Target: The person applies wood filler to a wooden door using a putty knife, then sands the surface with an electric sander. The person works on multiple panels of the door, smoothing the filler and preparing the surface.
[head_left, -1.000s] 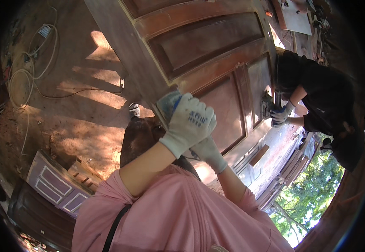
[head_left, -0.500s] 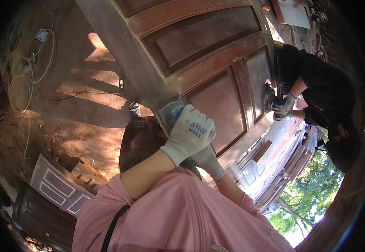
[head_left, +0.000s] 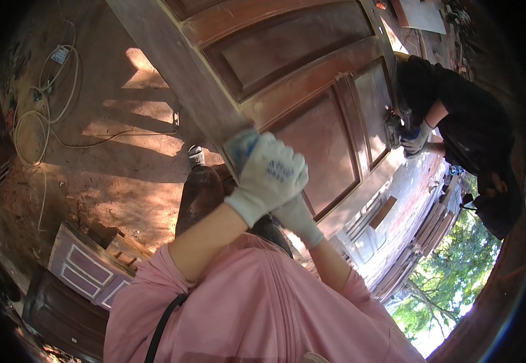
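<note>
In a white knitted glove, my left hand [head_left: 273, 171] is closed around a sander [head_left: 239, 148] with blue parts and a flat greyish base; the glove hides much of it. That base rests on the edge rail of a brown panelled wooden door [head_left: 314, 154]. My right hand [head_left: 298, 219], also gloved, lies close behind and below the left one, near the door's edge. Its fingers are hidden, so its grip does not show.
Across the door, a person in black [head_left: 462, 115] holds a dark power tool [head_left: 394, 128] against it with gloved hands. Coiled pale hose [head_left: 30, 136] lies on the dirt floor at left. Door panels [head_left: 87, 269] stand at lower left. A wooden block [head_left: 384, 212] lies beyond the door's right edge.
My left hand and the sander have shifted slightly left and up along the door's rail. My right hand has moved a little left too. The other person's tool has slid slightly right.
</note>
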The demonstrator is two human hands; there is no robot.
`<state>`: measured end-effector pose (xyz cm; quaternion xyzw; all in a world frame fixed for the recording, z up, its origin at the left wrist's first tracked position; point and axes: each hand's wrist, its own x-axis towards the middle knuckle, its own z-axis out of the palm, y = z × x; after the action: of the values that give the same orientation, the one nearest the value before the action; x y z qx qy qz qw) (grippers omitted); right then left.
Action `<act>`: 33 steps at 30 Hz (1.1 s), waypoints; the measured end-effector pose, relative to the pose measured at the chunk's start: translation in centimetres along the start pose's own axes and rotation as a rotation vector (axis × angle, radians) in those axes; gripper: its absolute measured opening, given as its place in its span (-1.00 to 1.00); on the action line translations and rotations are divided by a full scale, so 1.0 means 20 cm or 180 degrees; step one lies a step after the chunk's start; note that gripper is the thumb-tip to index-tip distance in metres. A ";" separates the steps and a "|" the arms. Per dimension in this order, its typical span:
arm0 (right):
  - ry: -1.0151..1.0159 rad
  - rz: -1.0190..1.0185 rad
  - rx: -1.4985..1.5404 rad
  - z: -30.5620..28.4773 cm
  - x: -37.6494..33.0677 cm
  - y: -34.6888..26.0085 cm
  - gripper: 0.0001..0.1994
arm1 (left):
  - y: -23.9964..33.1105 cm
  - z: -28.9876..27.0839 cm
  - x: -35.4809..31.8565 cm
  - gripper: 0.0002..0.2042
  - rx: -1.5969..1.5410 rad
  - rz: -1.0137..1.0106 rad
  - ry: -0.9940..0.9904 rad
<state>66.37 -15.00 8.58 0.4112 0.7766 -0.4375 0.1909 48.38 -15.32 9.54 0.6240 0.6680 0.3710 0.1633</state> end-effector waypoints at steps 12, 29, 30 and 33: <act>0.0454 0.0134 0.0854 -0.28 0.50 -0.32 -0.51 | -0.35 -0.11 0.38 -0.70 0.1018 -0.0068 0.0441; 0.0818 0.0655 0.0917 0.40 -0.89 0.89 -0.57 | 0.90 0.78 -0.59 -0.76 0.0105 0.0478 -0.0157; 0.0928 0.0583 0.0859 0.45 -0.99 0.97 -0.54 | 0.97 0.84 -0.65 -0.76 0.0058 0.0542 -0.0267; 0.0965 0.0590 0.0501 0.59 -1.22 1.19 -0.45 | 1.17 1.00 -0.79 -0.77 -0.0025 0.0788 -0.0631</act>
<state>99.15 -29.70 5.84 0.5559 0.7186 -0.4104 0.0785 81.41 -25.75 8.60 0.7345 0.5652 0.3276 0.1839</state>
